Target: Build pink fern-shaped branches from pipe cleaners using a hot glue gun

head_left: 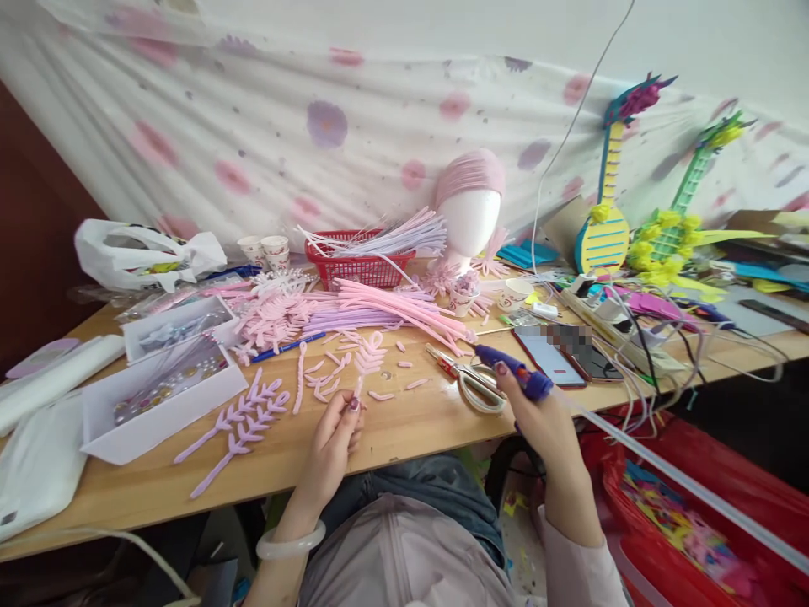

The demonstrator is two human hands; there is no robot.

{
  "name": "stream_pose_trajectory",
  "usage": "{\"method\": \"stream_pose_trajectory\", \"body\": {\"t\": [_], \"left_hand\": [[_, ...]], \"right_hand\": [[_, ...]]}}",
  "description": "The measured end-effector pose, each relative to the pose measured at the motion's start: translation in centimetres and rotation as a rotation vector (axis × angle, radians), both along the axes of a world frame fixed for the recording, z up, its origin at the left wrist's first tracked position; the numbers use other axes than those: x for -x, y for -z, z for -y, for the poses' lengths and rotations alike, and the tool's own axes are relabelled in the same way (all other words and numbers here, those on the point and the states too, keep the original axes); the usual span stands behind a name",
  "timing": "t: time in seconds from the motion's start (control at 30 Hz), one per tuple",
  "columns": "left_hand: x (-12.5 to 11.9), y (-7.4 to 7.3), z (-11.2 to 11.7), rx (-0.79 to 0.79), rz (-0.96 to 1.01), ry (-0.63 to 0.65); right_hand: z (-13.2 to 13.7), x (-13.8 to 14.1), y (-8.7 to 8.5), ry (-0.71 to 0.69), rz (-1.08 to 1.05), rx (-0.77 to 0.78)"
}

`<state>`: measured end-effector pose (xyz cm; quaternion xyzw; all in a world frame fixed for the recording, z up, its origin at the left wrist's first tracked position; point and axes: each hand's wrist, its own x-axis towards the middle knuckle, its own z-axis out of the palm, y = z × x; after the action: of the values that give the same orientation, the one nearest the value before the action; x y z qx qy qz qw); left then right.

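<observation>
My left hand (338, 434) pinches the stem of a pink pipe-cleaner leaf sprig (370, 354), held upright over the table's front part. In my right hand (537, 413) is a blue hot glue gun (515, 371), its nozzle pointing left, apart from the sprig. Below the nozzle lie scissors (477, 388) with pale handles. Short pink pipe-cleaner pieces (381, 396) are scattered around the sprig. Left of my left hand rest two finished-looking lilac leaf sprigs (243, 434). A bundle of long pink pipe cleaners (404, 308) lies behind.
White boxes (164, 400) with beads stand at left. A red basket (360, 261) of pipe cleaners and a white mannequin head (468, 215) are at the back. Phones (549, 354), a power strip (613, 324) and tangled cables lie right. Two decorated lute-like instruments (603, 232) lean behind.
</observation>
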<state>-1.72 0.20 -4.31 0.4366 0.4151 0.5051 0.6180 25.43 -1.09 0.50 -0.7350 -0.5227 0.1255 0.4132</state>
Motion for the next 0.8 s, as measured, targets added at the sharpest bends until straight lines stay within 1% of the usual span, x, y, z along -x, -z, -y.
{"method": "stream_pose_trajectory", "body": {"t": [0.03,0.07,0.17,0.23,0.3,0.4,0.43,0.47,0.5,0.53,0.57,0.63,0.67,0.7,0.73,0.8], "left_hand": [[0.0,0.1,-0.1,-0.001,0.016,-0.01],[0.0,0.1,-0.1,-0.003,0.033,-0.024],[-0.1,0.2,-0.2,0.0,0.077,-0.068],[-0.2,0.1,-0.2,0.014,0.087,-0.095],[-0.3,-0.2,-0.2,0.031,0.1,-0.136],[-0.6,-0.9,-0.2,0.065,0.146,-0.204],[-0.7,-1.1,-0.2,0.076,0.16,-0.219],[-0.7,-1.2,-0.3,0.086,0.171,-0.228],[-0.8,-1.3,-0.3,0.093,0.18,-0.233],[-0.8,-1.4,-0.3,0.096,0.188,-0.239],[-0.8,-1.4,-0.3,0.098,0.195,-0.244],[-0.7,-1.3,-0.3,0.095,0.21,-0.254],[-0.7,-1.3,-0.3,0.092,0.217,-0.257],[-0.7,-1.3,-0.3,0.09,0.221,-0.256],[-0.7,-1.3,-0.3,0.087,0.221,-0.254],[-0.6,-1.3,-0.3,0.085,0.216,-0.243]], "right_hand": [[-0.6,-1.3,0.0,0.092,0.034,0.041],[-1.3,-2.5,0.1,0.137,0.063,0.072],[-3.1,-4.7,0.6,0.156,0.142,0.156],[-3.3,-5.2,1.0,0.173,0.169,0.193],[-2.1,-5.2,1.2,0.231,0.207,0.202],[1.5,-4.8,0.6,0.342,0.302,0.226],[2.7,-4.4,0.2,0.321,0.312,0.255],[3.7,-3.9,-0.3,0.242,0.302,0.299],[4.3,-3.1,-0.7,0.129,0.275,0.327],[4.5,-2.1,-1.1,-0.051,0.241,0.29],[4.2,-0.7,-1.3,-0.222,0.203,0.199],[2.7,2.7,-1.1,-0.433,0.145,0.013],[1.6,4.5,-0.7,-0.527,0.145,-0.03],[0.4,6.4,-0.2,-0.592,0.162,-0.049],[-0.7,8.1,0.4,-0.627,0.201,-0.043],[-2.4,10.8,1.6,-0.606,0.32,0.001]]}}
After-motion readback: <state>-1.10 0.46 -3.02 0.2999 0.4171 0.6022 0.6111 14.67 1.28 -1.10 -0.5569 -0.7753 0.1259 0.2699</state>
